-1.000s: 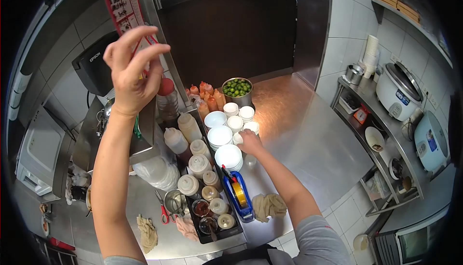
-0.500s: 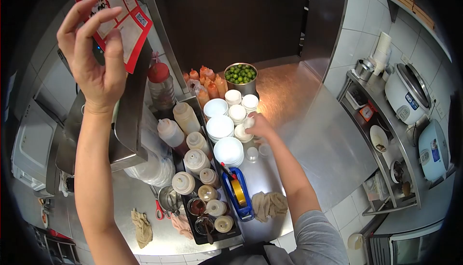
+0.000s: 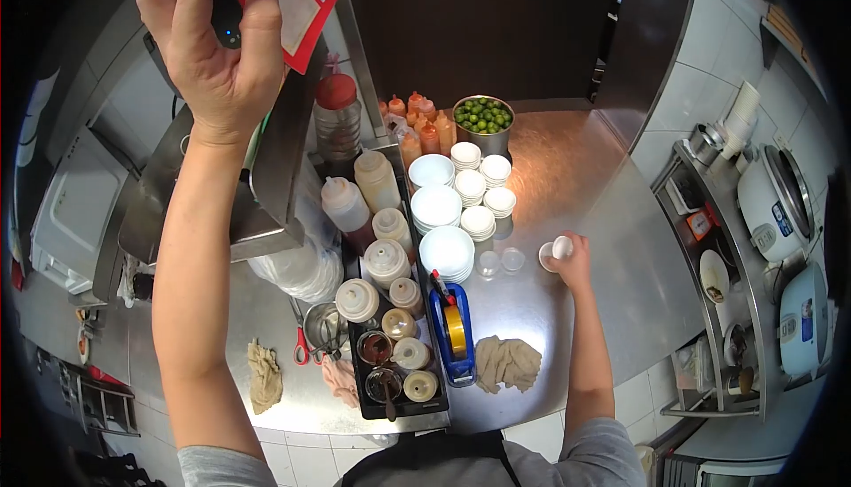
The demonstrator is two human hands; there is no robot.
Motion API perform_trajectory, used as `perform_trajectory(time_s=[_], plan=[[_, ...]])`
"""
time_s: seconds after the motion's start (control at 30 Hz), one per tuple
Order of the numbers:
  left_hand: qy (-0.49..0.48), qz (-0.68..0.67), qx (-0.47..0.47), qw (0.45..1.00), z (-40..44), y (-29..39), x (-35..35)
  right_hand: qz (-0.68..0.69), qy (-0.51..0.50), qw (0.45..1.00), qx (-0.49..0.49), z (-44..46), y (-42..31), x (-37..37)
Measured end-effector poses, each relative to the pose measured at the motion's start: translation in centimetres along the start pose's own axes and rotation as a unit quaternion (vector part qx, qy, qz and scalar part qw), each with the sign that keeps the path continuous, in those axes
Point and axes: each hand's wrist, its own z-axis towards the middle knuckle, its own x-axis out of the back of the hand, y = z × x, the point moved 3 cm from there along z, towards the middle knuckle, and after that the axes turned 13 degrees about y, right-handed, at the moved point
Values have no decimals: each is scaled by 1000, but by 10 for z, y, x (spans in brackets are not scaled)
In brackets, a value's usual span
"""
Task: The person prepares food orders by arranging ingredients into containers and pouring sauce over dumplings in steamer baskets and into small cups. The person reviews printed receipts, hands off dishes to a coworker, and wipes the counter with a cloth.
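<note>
Up at the left, my left hand [image 3: 222, 44] is raised with its thumb and curved fingers apart. Just beyond it hangs a red-and-white card [image 3: 306, 13] with print on it, and I see nothing gripped in that hand. Over the steel counter on the right, my right hand [image 3: 574, 263] grips small white sauce cups [image 3: 561, 247], seemingly two close together. To their left stand two small clear cups [image 3: 487, 264]. Stacks of small white cups [image 3: 479, 221] and larger white bowls [image 3: 446, 252] stand further left.
A black tray [image 3: 412, 412] carries squeeze bottles [image 3: 386, 261] and open sauce jars. Beside it are a blue tape dispenser [image 3: 461, 367] and a folded cloth [image 3: 508, 363]. A pot of green limes [image 3: 483, 116] stands behind. A steel shelf [image 3: 700, 265] with cookers lines the right.
My right hand has moved from the small cup stacks toward the right side of the counter, with white cups in it. My left hand stays raised by the card. The whole view has shifted.
</note>
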Motion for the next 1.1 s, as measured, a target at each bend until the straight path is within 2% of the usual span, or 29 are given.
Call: perform_trajectory(time_s=[0.1, 0.2, 0.23, 0.27, 0.3, 0.4, 0.47, 0.53, 0.6, 0.67, 0.73, 0.77, 0.8, 0.87, 0.97, 1.07, 1.1], plan=[[41, 14, -3, 999, 5, -7, 6, -86, 9, 996, -16, -22, -13, 23], [117, 46, 99, 987, 0, -24, 17, -134, 4, 990, -37, -64, -10, 36], [120, 0, 134, 984, -2, -31, 19, -160, -8, 986, -47, -75, -13, 37], [99, 55, 126, 986, -3, -35, 21, -187, -19, 981, -57, -86, -16, 38], [101, 43, 138, 984, -4, -36, 20, -213, -30, 974, -68, -92, -24, 38], [90, 37, 161, 982, -7, -37, 15, -256, 60, 965, 25, -80, -65, 27], [71, 63, 162, 982, -6, -36, 16, -72, 54, 986, 139, -49, -122, 2], [76, 69, 161, 982, -8, -36, 19, 86, 1, 974, 210, -20, -199, -27], [58, 95, 132, 985, -12, -43, 24, 219, -71, 952, 201, 2, -250, -75], [56, 70, 135, 987, -13, -43, 24, 279, -208, 931, 108, 21, -277, -129], [46, 88, 135, 986, -15, -46, 26, 337, -318, 883, 80, 33, -292, -174], [45, 96, 143, 984, -17, -47, 27, 334, -361, 867, 75, 33, -296, -184], [47, 94, 150, 983, -18, -50, 27, 368, -394, 835, 110, 31, -289, -212], [47, 58, 189, 979, -19, -51, 26, 331, -360, 866, 102, 25, -293, -220], [44, 50, 199, 978, -20, -55, 27, 313, -269, 905, 104, 18, -300, -196], [51, 42, 187, 980, -17, -56, 29, 477, -179, 861, 5, 31, -289, -173], [58, 43, 180, 981, -17, -57, 29, 492, -142, 859, -13, 43, -284, -154]])
